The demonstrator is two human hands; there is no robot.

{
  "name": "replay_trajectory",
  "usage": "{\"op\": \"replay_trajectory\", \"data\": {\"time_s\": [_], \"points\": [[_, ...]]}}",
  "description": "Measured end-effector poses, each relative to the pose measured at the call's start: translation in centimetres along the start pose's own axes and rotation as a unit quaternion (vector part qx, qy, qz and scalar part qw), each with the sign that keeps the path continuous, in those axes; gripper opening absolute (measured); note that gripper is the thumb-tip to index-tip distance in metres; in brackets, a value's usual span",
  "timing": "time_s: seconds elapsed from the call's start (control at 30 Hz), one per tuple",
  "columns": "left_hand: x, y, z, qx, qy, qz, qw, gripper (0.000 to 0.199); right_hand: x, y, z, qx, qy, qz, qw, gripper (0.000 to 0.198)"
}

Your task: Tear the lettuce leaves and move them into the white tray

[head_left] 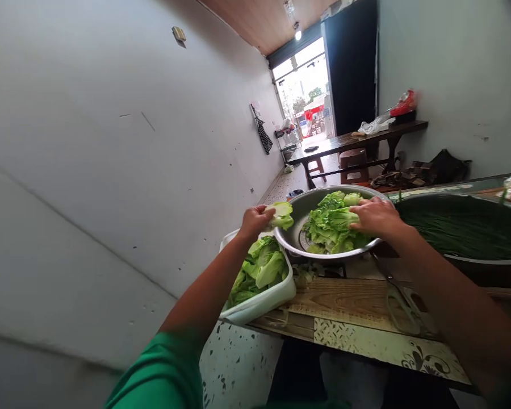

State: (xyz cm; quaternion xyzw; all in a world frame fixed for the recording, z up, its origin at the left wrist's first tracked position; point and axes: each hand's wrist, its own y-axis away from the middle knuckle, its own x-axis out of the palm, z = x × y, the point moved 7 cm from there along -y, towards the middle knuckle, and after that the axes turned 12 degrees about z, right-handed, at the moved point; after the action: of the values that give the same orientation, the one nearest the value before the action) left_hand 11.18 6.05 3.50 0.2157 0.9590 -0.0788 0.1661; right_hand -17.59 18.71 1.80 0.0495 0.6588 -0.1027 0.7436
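Observation:
My left hand (pixel 254 220) pinches a pale green lettuce leaf (pixel 283 211) above the gap between a white plastic tub and a wide metal basin. More lettuce leaves (pixel 267 267) fill the white tub (pixel 290 291) below that hand. Inside the metal basin (pixel 293 224) lies a pile of leafy lettuce (pixel 330 224). Reaching over the basin's right rim, my right hand (pixel 377 216) has its fingers curled on lettuce at the pile's right side. The fingertips there are partly hidden among the leaves.
Scissors (pixel 402 309) lie on the wooden board (pixel 344 298) beneath my right forearm. To the right stands a large basin (pixel 489 260) of long thin green stalks (pixel 464 227). A white wall (pixel 111 170) rises close on the left. Farther back are a dark table (pixel 344 142) and a stool (pixel 353 162).

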Motion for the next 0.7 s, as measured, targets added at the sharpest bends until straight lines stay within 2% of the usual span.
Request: {"op": "replay_trajectory", "data": {"time_s": [0.07,0.1,0.13,0.17,0.23,0.27,0.3,0.33,0.4,0.47,0.5,0.6,0.7], "points": [[-4.1,1.3,-0.7,0.053,-0.123,-0.115,0.984,0.028,1.3,-0.6,-0.6,0.009,0.052,0.054,0.997,0.042],[-5.5,1.9,-0.8,0.064,-0.196,-0.144,0.968,0.031,1.8,-0.8,-0.6,0.009,0.059,0.072,0.996,0.041],[-6.4,2.4,-0.5,0.059,-0.263,-0.138,0.953,0.033,2.1,-1.0,-0.6,0.009,0.063,0.083,0.995,0.038],[-6.8,2.6,0.1,0.039,-0.318,-0.095,0.943,0.036,2.3,-1.1,-0.7,0.016,0.065,0.09,0.994,0.033],[-6.7,2.9,2.3,-0.026,-0.375,0.046,0.925,0.046,2.3,-1.2,-0.8,0.029,0.062,0.09,0.994,0.026],[-6.7,3.3,3.1,-0.054,-0.385,0.104,0.915,0.049,2.0,-1.2,-0.7,0.029,0.06,0.075,0.995,0.026],[-6.8,3.7,3.6,-0.069,-0.392,0.131,0.908,0.049,1.5,-1.1,-0.7,0.023,0.058,0.046,0.997,0.026],[-7.2,4.1,3.5,-0.071,-0.399,0.127,0.905,0.047,0.8,-1.0,-0.5,0.011,0.052,0.003,0.999,0.025],[-7.8,4.4,2.3,-0.044,-0.405,0.077,0.91,0.04,-0.6,-0.5,-0.2,-0.018,0.018,-0.09,0.996,0.023],[-7.0,4.6,0.7,0.005,-0.364,0.058,0.93,0.04,-1.7,0.1,0.2,-0.039,-0.055,-0.141,0.988,0.023],[-6.0,4.6,0.0,0.032,-0.322,0.068,0.944,0.043,-1.9,0.3,0.4,-0.053,-0.103,-0.144,0.983,0.023],[-1.8,4.4,-1.7,0.086,-0.152,0.117,0.978,0.069,-1.9,0.8,2.1,-0.117,-0.257,-0.096,0.955,0.024],[2.9,4.2,-2.3,0.068,0.036,0.173,0.982,0.085,-1.3,1.4,4.1,-0.183,-0.371,-0.013,0.91,0.031]]}}
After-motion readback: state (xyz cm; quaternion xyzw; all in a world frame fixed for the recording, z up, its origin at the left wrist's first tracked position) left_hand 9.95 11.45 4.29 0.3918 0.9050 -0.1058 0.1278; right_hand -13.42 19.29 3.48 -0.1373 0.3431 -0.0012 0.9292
